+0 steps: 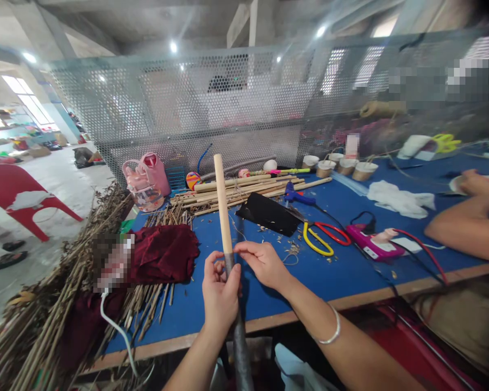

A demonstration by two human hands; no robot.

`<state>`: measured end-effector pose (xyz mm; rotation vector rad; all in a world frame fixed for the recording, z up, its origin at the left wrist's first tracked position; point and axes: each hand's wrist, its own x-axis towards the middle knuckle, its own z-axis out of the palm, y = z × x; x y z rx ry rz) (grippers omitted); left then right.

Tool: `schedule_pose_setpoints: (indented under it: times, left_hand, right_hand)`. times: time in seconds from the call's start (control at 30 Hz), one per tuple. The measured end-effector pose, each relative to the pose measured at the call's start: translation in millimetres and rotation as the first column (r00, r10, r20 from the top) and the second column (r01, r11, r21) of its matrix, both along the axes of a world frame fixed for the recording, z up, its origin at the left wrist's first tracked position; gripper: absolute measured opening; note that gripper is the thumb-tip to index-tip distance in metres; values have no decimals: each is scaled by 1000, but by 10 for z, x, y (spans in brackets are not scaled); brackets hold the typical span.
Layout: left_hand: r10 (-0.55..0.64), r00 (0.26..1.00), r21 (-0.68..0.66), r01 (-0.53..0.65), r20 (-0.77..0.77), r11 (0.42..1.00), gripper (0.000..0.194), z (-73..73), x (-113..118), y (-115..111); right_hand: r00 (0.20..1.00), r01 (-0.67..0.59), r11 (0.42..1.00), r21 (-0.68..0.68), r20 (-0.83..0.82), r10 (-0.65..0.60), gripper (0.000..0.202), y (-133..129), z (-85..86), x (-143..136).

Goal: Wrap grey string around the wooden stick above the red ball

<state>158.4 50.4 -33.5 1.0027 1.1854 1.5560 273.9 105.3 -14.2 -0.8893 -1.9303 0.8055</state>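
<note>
My left hand (222, 288) is wrapped around a wooden stick (223, 206) that stands tilted in front of me, its pale top bare and its lower part covered in something dark grey (242, 347). Beside it, my right hand (264, 263) has thumb and forefinger pinched together at the stick's side, level with the upper edge of the grey part. What those fingertips hold, if anything, is too small to make out. Past my hands lie a black sheet (267, 213), scissors (320, 239) with yellow and red handles, and a blue glue gun (297, 195).
Pale wooden sticks (252, 190) lie across the back of the blue table. Dried stalks (61, 288) and dark red cloth (163, 255) crowd the left. A pink power strip (372, 241) with cables sits at right, near another person's arm (464, 222). Mesh panel (195, 103) stands behind.
</note>
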Motion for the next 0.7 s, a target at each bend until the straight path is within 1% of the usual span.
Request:
schedule_pose_setpoints:
  times: [0.13, 0.2, 0.27, 0.33, 0.4, 0.47, 0.5, 0.57, 0.63, 0.7]
  left_hand:
    - [-4, 1000, -12, 4, -1, 1000, 34, -3, 6, 4]
    - [36, 998, 4, -36, -46, 999, 34, 4, -7, -4]
    - [94, 987, 32, -91, -128, 995, 31, 23, -43, -10]
    - [106, 977, 35, -101, -187, 994, 29, 50, -99, -7]
    - [39, 985, -6, -41, -169, 999, 28, 76, -167, 5]
    - [-51, 994, -57, 46, -92, 997, 30, 97, -233, 20]
    - [-85, 995, -75, 81, -48, 994, 32, 106, -260, 25]
    - [-127, 992, -95, 128, 17, 987, 33, 125, -299, 26]
    - [-138, 989, -98, 143, 48, 985, 33, 145, -314, 15]
    - [-154, 985, -97, 161, 78, 982, 33, 164, -311, -6]
  right_hand:
    - [999, -32, 999, -19, 0, 32, 22, 4, 35, 38]
    - [999, -44, 998, -52, -13, 43, 22, 17, 39, 48]
    - [996, -72, 990, -120, -52, 67, 19, 51, 21, 46]
    - [985, -140, 963, -231, -129, 112, 16, 106, -12, 34]
    - [962, -235, 911, -340, -215, 167, 16, 171, -43, 15]
    - [943, -301, 870, -390, -259, 209, 17, 227, -57, -4]
    - [939, -314, 865, -392, -260, 223, 17, 248, -56, -12]
    - [941, -313, 875, -368, -243, 235, 17, 267, -39, -23]
    - [945, -302, 893, -335, -231, 232, 17, 259, -10, -31]
    - [941, -305, 894, -328, -248, 230, 18, 231, 19, -43]
